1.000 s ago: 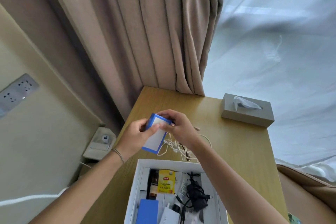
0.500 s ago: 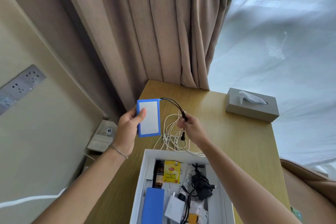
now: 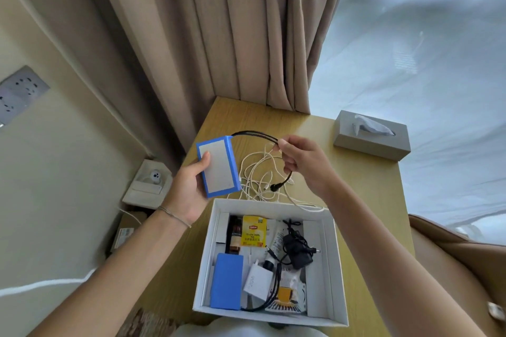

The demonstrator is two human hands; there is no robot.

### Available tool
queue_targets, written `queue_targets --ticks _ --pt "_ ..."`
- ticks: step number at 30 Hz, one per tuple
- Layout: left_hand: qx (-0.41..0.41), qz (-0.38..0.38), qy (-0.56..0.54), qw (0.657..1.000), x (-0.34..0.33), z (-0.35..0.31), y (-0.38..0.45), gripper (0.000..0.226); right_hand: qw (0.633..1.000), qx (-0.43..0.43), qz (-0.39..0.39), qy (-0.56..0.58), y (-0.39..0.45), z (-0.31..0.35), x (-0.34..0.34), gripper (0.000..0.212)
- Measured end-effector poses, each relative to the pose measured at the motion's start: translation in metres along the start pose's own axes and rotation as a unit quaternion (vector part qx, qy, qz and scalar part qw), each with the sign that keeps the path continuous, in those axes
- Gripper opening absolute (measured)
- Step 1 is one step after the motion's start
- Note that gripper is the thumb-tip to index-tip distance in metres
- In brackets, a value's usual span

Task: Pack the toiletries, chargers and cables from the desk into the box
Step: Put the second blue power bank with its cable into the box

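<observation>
Desk carries box, cables (white), tissues.

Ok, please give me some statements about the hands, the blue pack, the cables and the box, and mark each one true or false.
1. The left hand holds the blue pack. True.
2. The right hand pinches the white cables. False: it pinches the black cable coming from the pack; the white cables lie on the desk.
3. The white box is empty. False: a yellow tea packet and a black charger are among the things inside.
4. The tissue box stands on the desk. True.
</observation>
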State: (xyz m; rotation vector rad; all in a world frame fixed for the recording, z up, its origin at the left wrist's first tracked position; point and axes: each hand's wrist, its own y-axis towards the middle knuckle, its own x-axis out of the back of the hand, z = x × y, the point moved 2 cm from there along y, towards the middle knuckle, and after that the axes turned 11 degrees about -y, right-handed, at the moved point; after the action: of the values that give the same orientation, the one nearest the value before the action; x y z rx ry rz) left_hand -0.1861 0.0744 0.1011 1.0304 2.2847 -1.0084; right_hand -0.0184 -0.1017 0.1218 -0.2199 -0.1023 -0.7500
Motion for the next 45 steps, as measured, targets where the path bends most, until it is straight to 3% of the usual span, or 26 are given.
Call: queue_targets --ticks 3,6,11,13,14,19,26,30,36,40,42,45 --pt "-0.002 0.021 0.067 0.997 0.002 0.006 -0.002 0.033 0.998 -0.020 0.004 0.065 -0.009 0.009 0.002 0.024" --pt "-0.021 0.044 0.200 0.979 0.008 0.009 -0.006 0.043 0.995 -0.028 0.003 0.093 -0.018 0.017 0.006 0.024" --pt "-0.033 0.154 0.430 0.889 0.007 0.011 -0.010 0.046 0.997 -0.066 0.013 0.047 -0.033 0.015 0.000 0.025" --pt "-0.034 0.178 0.513 0.839 0.006 0.021 -0.009 0.039 0.996 -0.084 0.018 0.033 -0.039 0.009 -0.004 0.026" --pt "-0.036 0.176 0.528 0.830 0.006 0.028 -0.008 0.032 0.995 -0.094 0.019 0.031 -0.042 0.005 -0.006 0.026" --pt "0.027 0.031 0.409 0.912 0.020 0.071 -0.002 0.018 0.988 -0.151 0.037 0.024 -0.060 -0.016 -0.009 0.028" --pt "0.073 -0.070 0.333 0.937 0.032 0.116 0.002 0.015 0.976 -0.214 0.034 0.004 -0.080 -0.044 -0.015 0.027" --pt "0.090 -0.098 0.304 0.943 0.037 0.130 0.005 0.021 0.964 -0.253 0.033 -0.070 -0.085 -0.055 -0.020 0.030" --pt "0.066 -0.105 0.345 0.930 0.044 0.140 0.008 0.031 0.955 -0.287 0.040 -0.068 -0.092 -0.069 -0.029 0.036" --pt "0.000 -0.027 0.416 0.909 0.045 0.133 0.005 0.028 0.971 -0.232 0.063 -0.004 -0.096 -0.068 -0.022 0.030" --pt "-0.047 0.030 0.465 0.884 0.043 0.127 0.004 0.027 0.977 -0.201 0.076 0.019 -0.097 -0.063 -0.016 0.027" --pt "-0.112 0.099 0.572 0.807 0.040 0.119 0.007 0.028 0.981 -0.155 0.118 0.023 -0.098 -0.055 -0.011 0.025"
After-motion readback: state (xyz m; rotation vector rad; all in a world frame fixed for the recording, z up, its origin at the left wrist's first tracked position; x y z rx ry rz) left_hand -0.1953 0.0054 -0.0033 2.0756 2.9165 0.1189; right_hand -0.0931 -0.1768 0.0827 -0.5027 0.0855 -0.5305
